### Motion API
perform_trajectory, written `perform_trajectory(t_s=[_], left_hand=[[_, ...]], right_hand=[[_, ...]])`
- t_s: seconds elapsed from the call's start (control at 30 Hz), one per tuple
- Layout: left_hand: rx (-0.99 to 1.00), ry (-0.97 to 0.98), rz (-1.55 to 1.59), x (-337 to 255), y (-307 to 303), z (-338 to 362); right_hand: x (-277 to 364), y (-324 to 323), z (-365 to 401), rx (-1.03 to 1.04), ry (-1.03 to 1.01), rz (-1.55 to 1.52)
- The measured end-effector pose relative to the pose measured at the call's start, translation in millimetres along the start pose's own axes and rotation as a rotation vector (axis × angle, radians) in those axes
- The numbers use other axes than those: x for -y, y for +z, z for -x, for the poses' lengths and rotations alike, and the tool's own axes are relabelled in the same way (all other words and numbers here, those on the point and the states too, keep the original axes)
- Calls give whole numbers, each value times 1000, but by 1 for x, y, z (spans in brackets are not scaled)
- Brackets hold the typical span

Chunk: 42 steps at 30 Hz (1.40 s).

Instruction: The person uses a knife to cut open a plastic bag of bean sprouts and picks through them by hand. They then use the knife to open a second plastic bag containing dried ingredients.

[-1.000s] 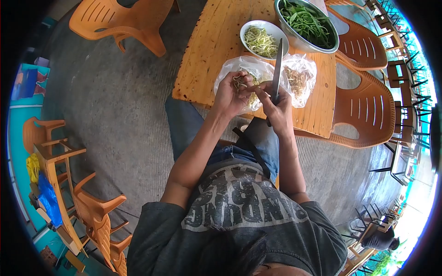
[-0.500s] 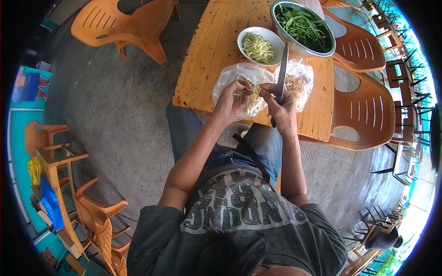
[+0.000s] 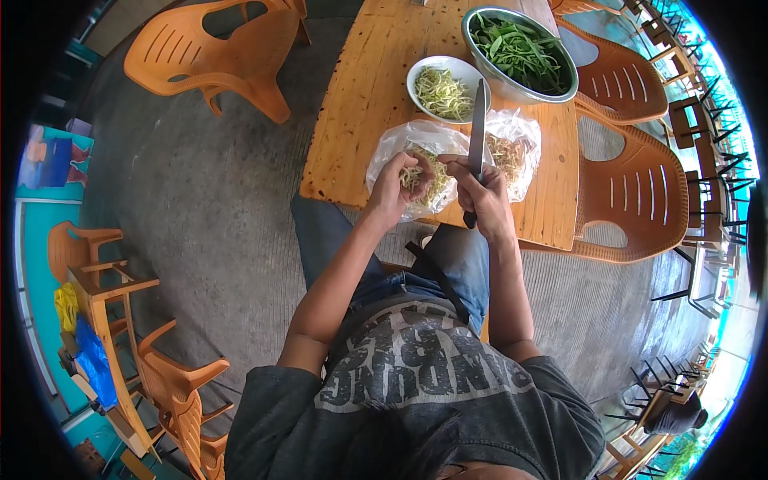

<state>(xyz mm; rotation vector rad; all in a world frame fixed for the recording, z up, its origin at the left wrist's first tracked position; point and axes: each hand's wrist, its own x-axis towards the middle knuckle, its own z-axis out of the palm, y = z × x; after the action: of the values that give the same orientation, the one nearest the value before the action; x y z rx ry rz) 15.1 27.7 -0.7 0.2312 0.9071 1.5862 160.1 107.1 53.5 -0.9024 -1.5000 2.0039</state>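
So the person sits at a wooden table [image 3: 360, 96] with both hands up over its near edge. The left hand [image 3: 394, 188] is curled around a small bunch of sprouts [image 3: 416, 174], fingers closed on them, right above a clear bag [image 3: 390, 146] that lies open on the table with more of them inside. The right hand [image 3: 486, 200] sits just at 3 o'clock of the left one, nearly touching it, and it's wrapped tight around the handle of a knife [image 3: 476, 132]. The blade sticks out toward 12 o'clock, and its tip reaches the rim of the white bowl [image 3: 415, 72].

That bowl sits at 12 o'clock from the hands and has a pile of pale sprouts in it. At its 2 o'clock, touching or just about, is a big metal bowl [image 3: 467, 30] full of greens [image 3: 518, 48]. A second bag [image 3: 522, 142] lies at 3 o'clock of the knife blade, with stringy brownish bits in it; can't tell exactly what they are.

One orange chair [image 3: 216, 48] stands off at 10 o'clock, well apart from the table.
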Motion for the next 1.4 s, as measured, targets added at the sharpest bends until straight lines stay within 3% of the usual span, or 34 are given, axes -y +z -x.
perform_trajectory(t_s=[0.23,0.4,0.6,0.73,0.97,1.4], left_hand=[[-107,33,-66,-6,16,4],[-10,47,-299,-8,21,4],[-59,19,-232,0,30,-7],[-85,14,-186,3,50,-18],[-47,-15,-262,9,83,-38],[-14,-30,-441,19,91,-50]], right_hand=[[-1,-1,-5,-31,-35,16],[-5,-5,-6,-83,-133,172],[-3,-16,0,-160,-108,46],[1,-38,9,-99,-80,-61],[-6,-63,12,-41,-158,-38],[-17,-85,12,-42,-135,-153]])
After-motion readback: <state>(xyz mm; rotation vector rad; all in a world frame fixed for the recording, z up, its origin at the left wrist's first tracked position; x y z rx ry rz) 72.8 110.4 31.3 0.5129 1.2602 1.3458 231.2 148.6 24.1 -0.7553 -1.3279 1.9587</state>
